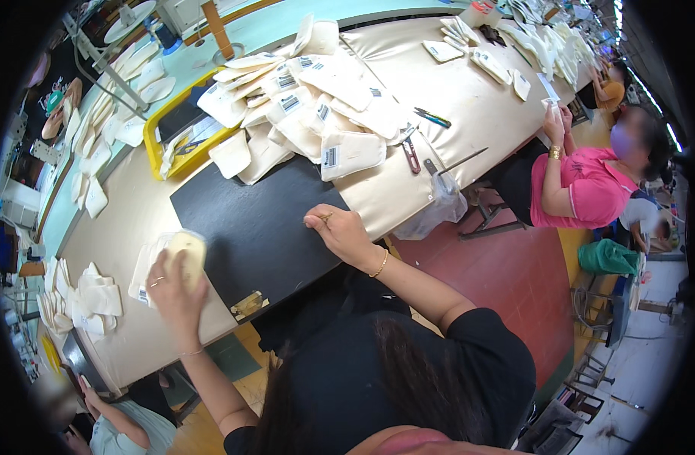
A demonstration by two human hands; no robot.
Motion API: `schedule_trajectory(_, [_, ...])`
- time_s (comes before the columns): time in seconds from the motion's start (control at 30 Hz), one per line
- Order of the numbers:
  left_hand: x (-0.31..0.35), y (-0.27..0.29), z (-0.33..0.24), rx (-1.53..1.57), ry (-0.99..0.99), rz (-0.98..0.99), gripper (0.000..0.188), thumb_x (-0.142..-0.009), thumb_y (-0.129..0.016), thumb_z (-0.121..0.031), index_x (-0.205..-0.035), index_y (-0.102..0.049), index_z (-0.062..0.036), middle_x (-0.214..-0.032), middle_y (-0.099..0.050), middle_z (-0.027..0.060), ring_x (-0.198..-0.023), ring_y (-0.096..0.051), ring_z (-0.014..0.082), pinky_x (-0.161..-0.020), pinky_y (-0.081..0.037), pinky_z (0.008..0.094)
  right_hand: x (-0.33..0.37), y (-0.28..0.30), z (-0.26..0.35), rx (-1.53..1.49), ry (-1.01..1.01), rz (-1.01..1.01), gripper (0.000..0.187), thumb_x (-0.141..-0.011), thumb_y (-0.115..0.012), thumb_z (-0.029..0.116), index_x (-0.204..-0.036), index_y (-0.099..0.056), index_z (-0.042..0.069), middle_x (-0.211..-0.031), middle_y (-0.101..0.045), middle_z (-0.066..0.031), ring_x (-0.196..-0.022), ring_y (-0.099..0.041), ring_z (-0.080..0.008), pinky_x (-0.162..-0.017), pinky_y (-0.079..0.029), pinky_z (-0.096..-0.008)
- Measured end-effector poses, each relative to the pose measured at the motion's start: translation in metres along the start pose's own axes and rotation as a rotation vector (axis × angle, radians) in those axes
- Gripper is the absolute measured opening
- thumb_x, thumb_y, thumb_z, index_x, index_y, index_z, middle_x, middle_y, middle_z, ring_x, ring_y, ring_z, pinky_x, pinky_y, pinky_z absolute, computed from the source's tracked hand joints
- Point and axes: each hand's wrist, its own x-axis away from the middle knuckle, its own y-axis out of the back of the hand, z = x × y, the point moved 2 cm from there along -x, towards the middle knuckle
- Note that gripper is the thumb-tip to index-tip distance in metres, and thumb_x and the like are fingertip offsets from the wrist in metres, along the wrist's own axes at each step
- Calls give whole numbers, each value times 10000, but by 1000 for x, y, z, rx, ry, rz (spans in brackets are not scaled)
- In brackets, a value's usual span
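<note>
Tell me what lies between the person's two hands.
In the head view, a flat black sheet lies between the left hand and the right hand.

Seen gripped in the left hand (178, 292): a flat cream pad (189, 248), round-cornered, slightly blurred, partly over overlapping paler pads (147, 262); cannot tell whether touching them. Also seen, poking from the right hand (340, 233): a thin brass-coloured piece (327, 217), mostly hidden.

Left grip (179, 288) holding cream pad (189, 249) — right grip (338, 233) over black mat (249, 227).
</note>
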Motion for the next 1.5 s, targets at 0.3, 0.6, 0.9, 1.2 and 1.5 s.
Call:
schedule_trajectory(0.3, [12, -5, -48, 202, -145, 33, 635, -778, -840, -280, -1367, -634, -160, -1527, -470, 165, -1388, -434, 379, -1185, -291, 560, 2, -17, 3, -138, 85, -51, 147, -1003, -623, 143, -1111, -681, 62, -1221, -705, -137, -1011, -713, -311, -791, -572, -353])
schedule_trajectory(0.6, [-24, -23, -19, 53, -114, -39, 1005, -645, -892, -486, -1527, -490, -223, -1665, -247, 208, -1547, -197, 407, -1232, -161, 597, 12, -23, 2, 157, 251, 149, 291, -940, -694, 255, -1181, -663, 95, -1508, -527, -131, -1381, -496, -315, -1139, -368, -488])
schedule_trajectory(0.9, [-43, -48, 269, 189, 533, 354, 930, -932, -564, -686, -1517, -426, 22, -1557, -402, 300, -1483, -356, 388, -1220, -284, 442, 13, -38, 5, 568, 375, 452, 623, -881, -664, 578, -1339, -658, 154, -1533, -512, -12, -1474, -381, -227, -1213, -206, -551])
schedule_trajectory(1.2, [-17, -58, 264, 485, 538, 537, 792, -1041, -322, -643, -1576, -347, -59, -1498, -532, 179, -1376, -473, 287, -1173, -324, 368, -1, -61, 13, 455, 351, 182, 679, -827, -789, 365, -1433, -565, 154, -1560, -477, -34, -1516, -312, -272, -1212, -103, -592])
schedule_trajectory(1.5, [-23, -67, 260, 369, 847, 594, 1119, -926, -261, -863, -1385, -550, 116, -1375, -613, 234, -1308, -552, 319, -1148, -339, 364, 25, -153, 86, -107, 439, 573, 766, -847, -786, 266, -1468, -421, 5, -1615, -342, -191, -1401, -448, -406, -1110, -412, -481])
